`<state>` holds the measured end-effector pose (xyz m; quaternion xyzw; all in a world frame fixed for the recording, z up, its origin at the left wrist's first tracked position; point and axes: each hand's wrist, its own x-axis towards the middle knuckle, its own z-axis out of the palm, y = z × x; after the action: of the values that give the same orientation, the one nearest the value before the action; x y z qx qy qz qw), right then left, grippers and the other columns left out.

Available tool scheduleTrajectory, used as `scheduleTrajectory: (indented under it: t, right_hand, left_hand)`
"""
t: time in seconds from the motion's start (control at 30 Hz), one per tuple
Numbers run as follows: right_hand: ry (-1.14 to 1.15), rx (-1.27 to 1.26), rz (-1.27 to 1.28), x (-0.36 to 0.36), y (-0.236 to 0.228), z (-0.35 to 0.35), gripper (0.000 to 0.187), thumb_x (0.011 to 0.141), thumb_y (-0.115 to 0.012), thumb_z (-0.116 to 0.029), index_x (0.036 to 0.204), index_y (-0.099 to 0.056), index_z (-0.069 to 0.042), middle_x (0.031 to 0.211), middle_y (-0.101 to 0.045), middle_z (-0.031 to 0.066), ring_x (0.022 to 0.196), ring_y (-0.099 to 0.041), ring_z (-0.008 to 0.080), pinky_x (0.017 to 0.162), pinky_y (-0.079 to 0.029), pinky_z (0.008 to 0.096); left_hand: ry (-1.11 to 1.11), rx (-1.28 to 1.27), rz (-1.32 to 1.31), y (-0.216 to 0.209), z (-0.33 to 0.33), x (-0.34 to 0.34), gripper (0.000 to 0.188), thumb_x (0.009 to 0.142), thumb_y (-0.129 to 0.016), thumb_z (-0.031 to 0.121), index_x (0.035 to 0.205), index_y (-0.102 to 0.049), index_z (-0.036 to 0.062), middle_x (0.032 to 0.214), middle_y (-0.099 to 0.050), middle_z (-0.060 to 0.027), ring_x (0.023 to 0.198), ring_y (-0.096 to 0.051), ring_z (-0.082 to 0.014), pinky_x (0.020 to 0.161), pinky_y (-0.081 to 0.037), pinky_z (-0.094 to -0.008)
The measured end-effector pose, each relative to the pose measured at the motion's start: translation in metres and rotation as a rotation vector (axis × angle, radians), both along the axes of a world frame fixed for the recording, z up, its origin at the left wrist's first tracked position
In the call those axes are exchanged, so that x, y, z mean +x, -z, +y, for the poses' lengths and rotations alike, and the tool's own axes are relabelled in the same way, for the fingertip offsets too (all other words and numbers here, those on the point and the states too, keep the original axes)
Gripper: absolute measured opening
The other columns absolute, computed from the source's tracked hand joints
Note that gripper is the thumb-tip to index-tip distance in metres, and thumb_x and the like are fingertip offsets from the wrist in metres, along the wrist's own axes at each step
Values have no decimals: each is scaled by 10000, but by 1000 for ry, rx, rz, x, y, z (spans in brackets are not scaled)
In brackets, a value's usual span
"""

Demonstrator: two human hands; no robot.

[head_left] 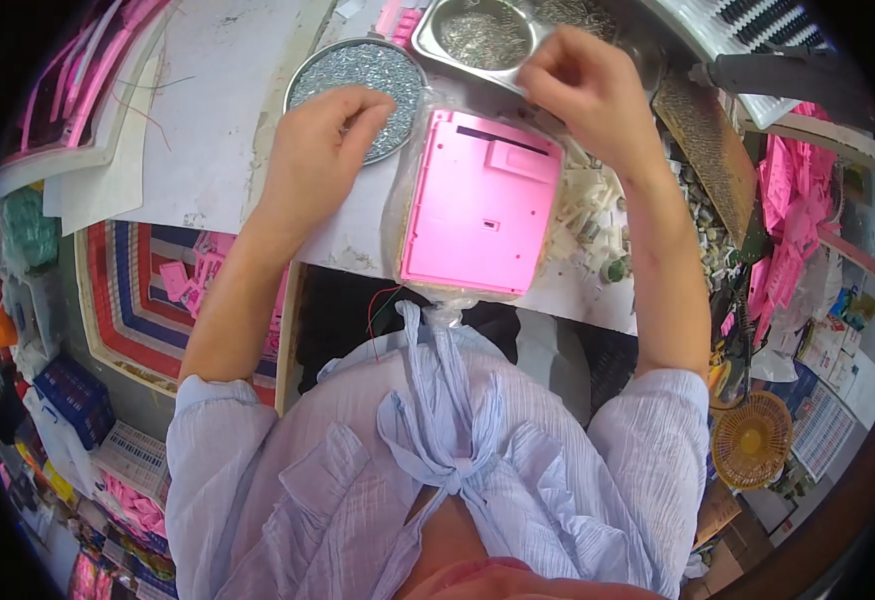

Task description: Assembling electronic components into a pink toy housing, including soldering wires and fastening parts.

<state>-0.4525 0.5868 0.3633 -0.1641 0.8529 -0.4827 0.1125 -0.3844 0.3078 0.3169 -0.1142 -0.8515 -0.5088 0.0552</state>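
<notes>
A pink plastic housing [483,205] lies on a pad wrapped in clear plastic at the table's front edge, in front of my body. It has a dark slot near its far end and a small opening near the middle. My left hand [326,150] is over the near side of a round tin [315,62] full of small silvery metal pieces, thumb and fingers closed together. Beyond the housing's far right corner, my right hand [588,95] hangs beside a steel tray [448,50] of small metal parts, its fingers pinched. What either hand holds, if anything, is hidden.
Loose white plastic pieces [593,210] are heaped right of the housing. A board covered with small pins [703,150] leans beyond them. Pink parts [793,210] pile at the far right, and a striped lined bin [128,290] with pink pieces stands below the table at left.
</notes>
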Motion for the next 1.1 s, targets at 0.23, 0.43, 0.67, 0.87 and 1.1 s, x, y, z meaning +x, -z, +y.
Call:
scheduleTrajectory:
  t: [0.23,0.43,0.67,0.87,1.1]
  right_hand:
    - [68,-1,-142,43,18,45,139,892,-732,-110,953,-733,15,787,-692,27,729,-610,79,674,-508,263]
    - [0,319,-84,39,2,33,151,918,-734,-100,978,-736,39,833,-722,58,773,-637,86,728,-523,256]
    - [38,191,-142,33,23,41,172,866,-765,-154,913,-756,11,737,-713,96,660,-651,139,635,-521,317]
    - [-56,245,-50,16,1,25,196,845,-787,-172,919,-734,2,745,-716,94,649,-660,166,623,-517,325]
    - [-490,605,698,-42,22,-100,140,807,-656,-169,847,-774,-105,938,-736,103,1016,-638,310,844,-519,442]
  left_hand:
    - [91,-215,-18,-3,21,6,241,993,-628,227,899,-645,6,796,-647,-153,754,-644,-358,683,-509,-428]
    - [165,-434,143,-1,34,1,263,1001,-614,253,857,-611,33,768,-613,-140,734,-624,-360,654,-503,-451]
    - [271,-574,361,-5,37,-4,227,967,-642,245,827,-602,70,737,-611,-110,709,-647,-308,627,-531,-415]
    - [304,-683,380,-3,38,-6,229,938,-670,270,811,-605,91,733,-616,-81,710,-664,-264,610,-541,-369]
    - [256,-495,314,-6,21,-8,232,901,-715,299,857,-642,83,751,-612,-79,725,-646,-295,646,-521,-418]
